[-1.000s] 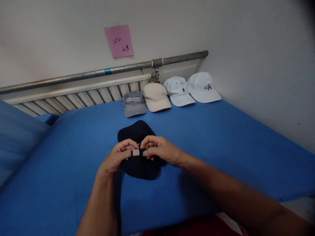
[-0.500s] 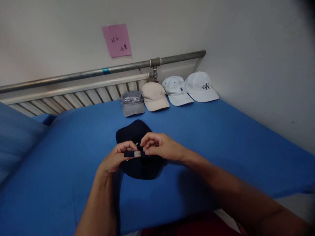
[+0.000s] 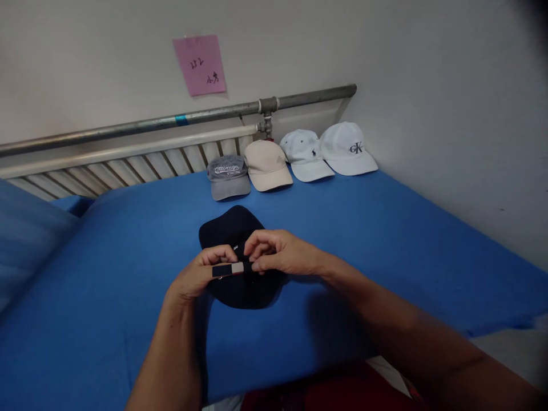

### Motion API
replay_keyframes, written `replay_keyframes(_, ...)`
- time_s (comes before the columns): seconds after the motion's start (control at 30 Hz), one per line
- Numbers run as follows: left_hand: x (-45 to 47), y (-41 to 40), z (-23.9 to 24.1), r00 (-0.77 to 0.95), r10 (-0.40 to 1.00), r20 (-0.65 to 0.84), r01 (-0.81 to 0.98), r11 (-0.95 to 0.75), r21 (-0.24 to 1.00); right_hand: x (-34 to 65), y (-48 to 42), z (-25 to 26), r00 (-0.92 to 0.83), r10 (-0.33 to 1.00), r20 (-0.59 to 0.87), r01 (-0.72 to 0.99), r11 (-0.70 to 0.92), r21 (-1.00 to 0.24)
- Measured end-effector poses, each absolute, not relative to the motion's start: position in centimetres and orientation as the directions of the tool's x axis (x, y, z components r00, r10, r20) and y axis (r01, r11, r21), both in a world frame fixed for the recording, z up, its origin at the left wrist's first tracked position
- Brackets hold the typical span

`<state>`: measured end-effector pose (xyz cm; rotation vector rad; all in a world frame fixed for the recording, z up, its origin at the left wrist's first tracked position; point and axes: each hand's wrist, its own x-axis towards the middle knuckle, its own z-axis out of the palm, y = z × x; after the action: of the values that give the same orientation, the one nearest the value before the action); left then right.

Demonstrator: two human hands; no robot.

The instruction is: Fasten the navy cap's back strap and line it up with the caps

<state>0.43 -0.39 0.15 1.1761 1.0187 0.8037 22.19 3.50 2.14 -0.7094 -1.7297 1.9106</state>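
A black baseball cap (image 3: 246,291) lies on the blue-covered surface in front of me, its inside partly turned up and its brim pointing away. Across its back opening runs a dark adjustment strap (image 3: 221,270) with a pale metal buckle (image 3: 237,268). My left hand (image 3: 200,273) is closed on the strap just left of the buckle, thumb underneath along it. From the other side, my right hand (image 3: 285,254) pinches the strap right of the buckle between thumb and curled fingers. Its fingertips partly hide that end of the strap.
Along the far edge stand a grey cap (image 3: 230,180), a beige cap (image 3: 269,168), a light cap with a small logo (image 3: 306,157) and a white cap (image 3: 349,151). Behind them are a radiator (image 3: 145,165) and a metal pipe (image 3: 214,114). A pink note (image 3: 200,65) hangs above.
Both hands stay on the strap, nearly still. A little more dark strap now shows between the buckle and my right fingertips. The whole view has shifted slightly.
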Motion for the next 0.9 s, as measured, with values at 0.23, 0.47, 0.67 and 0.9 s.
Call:
replay_keyframes(0.23,0.4,-0.5,-0.3,0.406,0.889,-0.212,0.032,0.218,0.975,21.9,3.3,1.9,-0.785,0.617,-0.051,-0.003,-0.087,-0.996)
replay_keyframes(0.47,0.3,-0.4,-0.6,0.400,0.891,-0.214,0.043,0.215,0.976,21.8,3.1,2.1,-0.789,0.613,-0.038,-0.028,-0.097,-0.995)
replay_keyframes(0.67,0.3,-0.4,-0.9,0.410,0.888,-0.210,0.014,0.224,0.975,21.7,2.9,2.1,-0.787,0.617,-0.025,-0.030,-0.077,-0.997)
replay_keyframes(0.9,0.7,-0.4,-0.8,0.389,0.904,-0.179,-0.043,0.212,0.976,21.5,2.6,2.3,-0.767,0.641,-0.019,-0.069,-0.112,-0.991)
